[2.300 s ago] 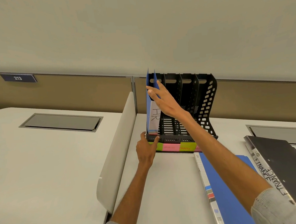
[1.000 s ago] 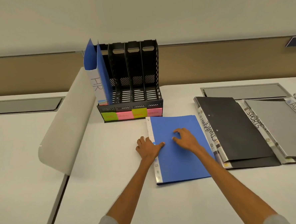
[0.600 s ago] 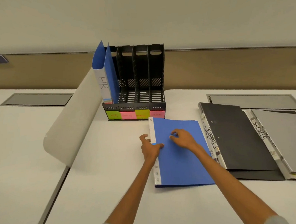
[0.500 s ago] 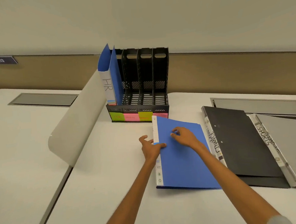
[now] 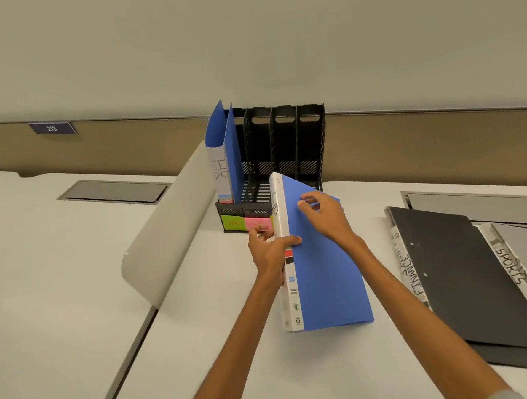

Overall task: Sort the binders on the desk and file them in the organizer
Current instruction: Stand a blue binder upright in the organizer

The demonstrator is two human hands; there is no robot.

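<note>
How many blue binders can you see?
2. The HR binder stands in the organizer's leftmost slot; the second blue binder is gripped by the left hand, right hand on its cover.

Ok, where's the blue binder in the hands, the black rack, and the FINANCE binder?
Tilted blue plastic binder [image 5: 328, 272]: head view, middle of front cover.
Black plastic slotted organizer [image 5: 310, 141]: head view, back of rightmost slot.
Flat black FINANCE binder [image 5: 455, 274]: head view, middle of cover.
</note>
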